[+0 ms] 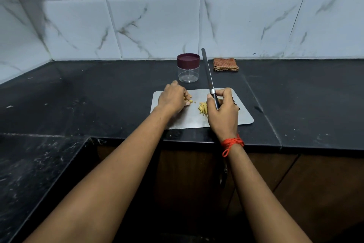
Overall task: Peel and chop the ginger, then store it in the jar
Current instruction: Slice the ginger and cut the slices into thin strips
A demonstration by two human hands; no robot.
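Note:
A steel cutting board point(243, 118) lies on the black counter. A small pile of yellow ginger strips point(202, 108) sits near its middle. My left hand point(172, 98) is over the board's left part, its fingertips pinching a few ginger pieces point(188, 101). My right hand point(222, 108) grips the black handle of a knife point(208, 77), whose long blade points up and away, off the board. Behind the board stands a clear plastic jar point(188, 74) with its maroon lid on; it looks empty.
A folded orange checked cloth point(226, 64) lies by the tiled wall, right of the jar. Dark peel scraps point(235, 102) sit on the board behind my right hand. The counter edge runs just below the board, with wooden cabinets underneath.

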